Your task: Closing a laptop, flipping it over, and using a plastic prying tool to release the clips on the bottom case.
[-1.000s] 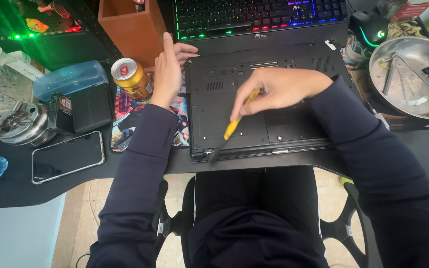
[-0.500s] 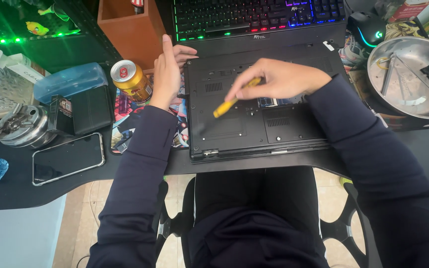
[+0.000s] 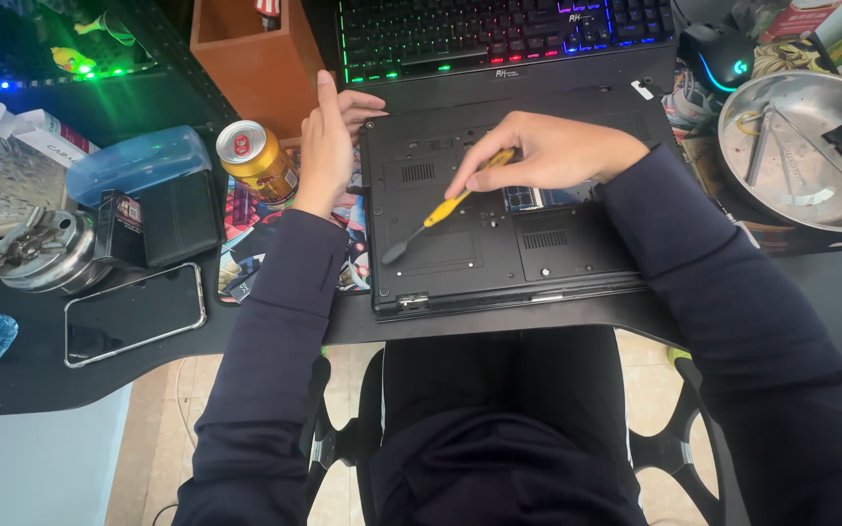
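My right hand [image 3: 553,151] hovers over the upturned black laptop [image 3: 499,209], its fingers [image 3: 475,175] pinched around the yellow handle of a screwdriver [image 3: 438,211]. The dark shaft slants down and away from those fingers toward my left, its tip resting on or just above the laptop's bottom panel; I cannot tell which. My left hand [image 3: 328,146] stands on edge against the laptop's left side, fingers [image 3: 325,93] pressed together and pointing away from me, thumb side curled over the far corner of the case. Just outside that hand stands a gold drink can [image 3: 257,159], with an orange wooden box [image 3: 250,54] beyond it. Past both hands lies a lit keyboard [image 3: 499,29]. Well off to the right of my right hand sits a metal bowl [image 3: 811,146] on the tabletop [image 3: 70,375].
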